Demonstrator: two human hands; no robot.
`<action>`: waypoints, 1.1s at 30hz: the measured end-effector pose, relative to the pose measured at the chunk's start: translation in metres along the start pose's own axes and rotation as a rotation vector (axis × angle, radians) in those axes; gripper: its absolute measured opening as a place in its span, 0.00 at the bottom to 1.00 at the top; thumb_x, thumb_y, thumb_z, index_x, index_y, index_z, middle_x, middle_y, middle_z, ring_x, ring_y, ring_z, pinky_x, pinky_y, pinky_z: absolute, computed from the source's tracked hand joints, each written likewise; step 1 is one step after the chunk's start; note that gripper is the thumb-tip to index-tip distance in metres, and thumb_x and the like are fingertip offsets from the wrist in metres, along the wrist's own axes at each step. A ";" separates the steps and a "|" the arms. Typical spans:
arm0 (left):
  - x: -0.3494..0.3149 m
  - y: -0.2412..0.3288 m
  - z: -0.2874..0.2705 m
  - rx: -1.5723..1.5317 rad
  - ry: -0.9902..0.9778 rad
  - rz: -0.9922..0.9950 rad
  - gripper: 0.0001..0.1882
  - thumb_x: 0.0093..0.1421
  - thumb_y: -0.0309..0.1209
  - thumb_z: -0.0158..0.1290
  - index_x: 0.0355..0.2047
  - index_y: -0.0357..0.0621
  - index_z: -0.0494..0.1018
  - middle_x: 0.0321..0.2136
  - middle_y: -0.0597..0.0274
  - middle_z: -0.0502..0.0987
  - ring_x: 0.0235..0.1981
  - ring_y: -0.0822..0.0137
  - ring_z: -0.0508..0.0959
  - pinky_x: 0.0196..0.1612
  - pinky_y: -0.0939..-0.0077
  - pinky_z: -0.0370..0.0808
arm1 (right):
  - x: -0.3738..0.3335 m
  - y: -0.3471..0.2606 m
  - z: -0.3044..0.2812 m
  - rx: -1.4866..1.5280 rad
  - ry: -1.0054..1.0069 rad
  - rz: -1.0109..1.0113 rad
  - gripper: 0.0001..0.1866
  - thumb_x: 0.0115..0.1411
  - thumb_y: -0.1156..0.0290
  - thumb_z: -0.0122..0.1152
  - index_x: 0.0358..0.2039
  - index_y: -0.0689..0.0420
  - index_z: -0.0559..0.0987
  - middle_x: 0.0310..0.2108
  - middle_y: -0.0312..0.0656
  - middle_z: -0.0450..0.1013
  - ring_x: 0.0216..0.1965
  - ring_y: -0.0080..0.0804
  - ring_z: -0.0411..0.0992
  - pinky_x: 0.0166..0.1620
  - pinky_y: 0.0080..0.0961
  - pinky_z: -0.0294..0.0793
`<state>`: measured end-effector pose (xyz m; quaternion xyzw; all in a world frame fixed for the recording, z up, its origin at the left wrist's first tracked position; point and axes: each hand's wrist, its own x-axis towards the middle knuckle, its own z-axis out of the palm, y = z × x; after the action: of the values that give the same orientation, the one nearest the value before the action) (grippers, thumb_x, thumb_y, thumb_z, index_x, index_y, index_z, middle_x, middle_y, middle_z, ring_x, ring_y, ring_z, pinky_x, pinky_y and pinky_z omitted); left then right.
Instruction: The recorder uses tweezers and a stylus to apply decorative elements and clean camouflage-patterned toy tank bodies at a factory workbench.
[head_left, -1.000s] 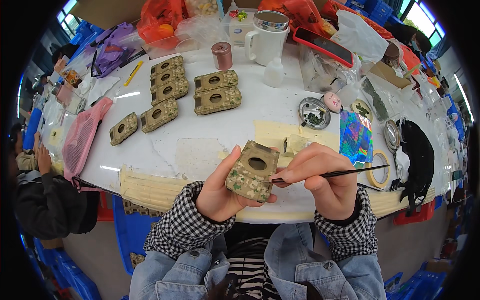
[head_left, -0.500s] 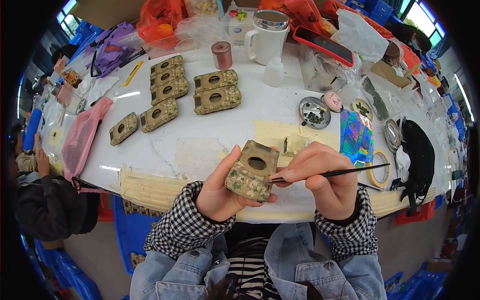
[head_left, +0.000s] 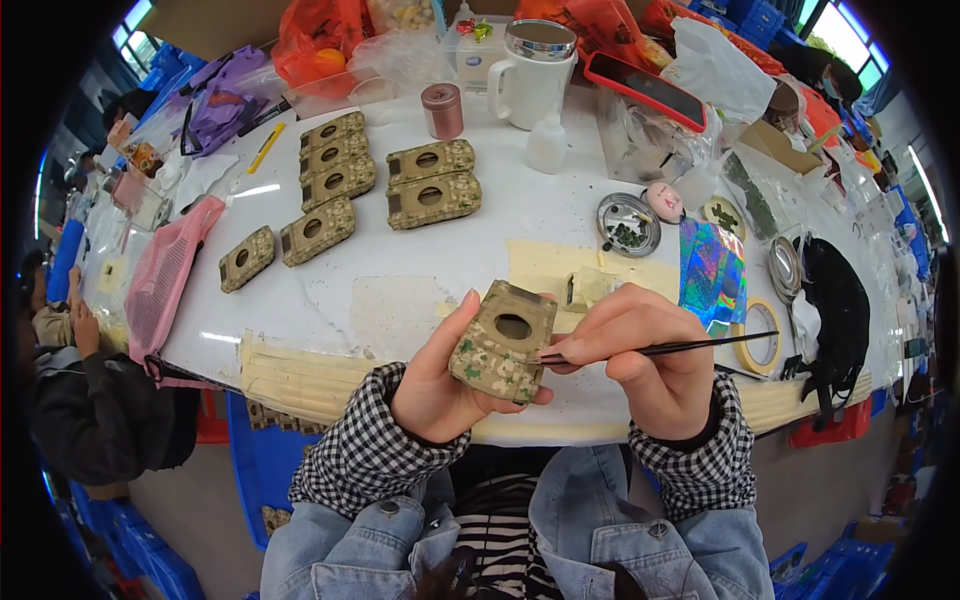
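Because almost nothing has shifted, work apparently stays at one spot, the left hand (head_left: 438, 398) clamped on a camouflage casing (head_left: 498, 358), the right hand (head_left: 655, 365) on black tweezers (head_left: 710, 343).

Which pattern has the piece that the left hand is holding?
The piece is camouflage: tan, brown, green; seen best in the head view.

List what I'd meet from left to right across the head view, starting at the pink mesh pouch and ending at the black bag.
Pink mesh pouch → leftmost camouflage piece on the table → left hand → held camouflage piece → right hand → tape roll → black bag.
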<state>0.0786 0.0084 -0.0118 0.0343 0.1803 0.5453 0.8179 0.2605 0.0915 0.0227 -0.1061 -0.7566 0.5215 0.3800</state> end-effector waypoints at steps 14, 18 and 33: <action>0.003 0.004 -0.017 -0.031 -0.204 0.013 0.33 0.66 0.53 0.23 0.63 0.43 0.47 0.56 0.38 0.61 0.38 0.52 0.79 0.39 0.71 0.80 | -0.015 0.003 -0.016 -0.058 0.323 -0.187 0.21 0.66 0.56 0.44 0.36 0.64 0.74 0.26 0.43 0.74 0.31 0.31 0.70 0.36 0.26 0.69; 0.004 0.000 -0.015 0.137 -0.102 0.211 0.32 0.67 0.51 0.23 0.63 0.44 0.45 0.56 0.37 0.59 0.43 0.49 0.77 0.44 0.69 0.79 | -0.019 0.008 -0.025 -0.158 0.499 -0.270 0.22 0.67 0.57 0.40 0.43 0.66 0.69 0.24 0.44 0.70 0.23 0.31 0.72 0.34 0.25 0.73; 0.006 0.000 -0.024 0.231 -0.162 0.327 0.26 0.68 0.47 0.26 0.62 0.49 0.48 0.55 0.45 0.62 0.51 0.58 0.72 0.52 0.65 0.74 | -0.026 0.026 -0.044 -0.427 0.658 -0.177 0.13 0.67 0.67 0.42 0.41 0.63 0.70 0.24 0.40 0.70 0.24 0.24 0.71 0.30 0.18 0.71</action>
<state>0.0726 0.0111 -0.0353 0.2003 0.1672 0.6419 0.7210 0.3027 0.1199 -0.0047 -0.2787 -0.6920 0.2560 0.6148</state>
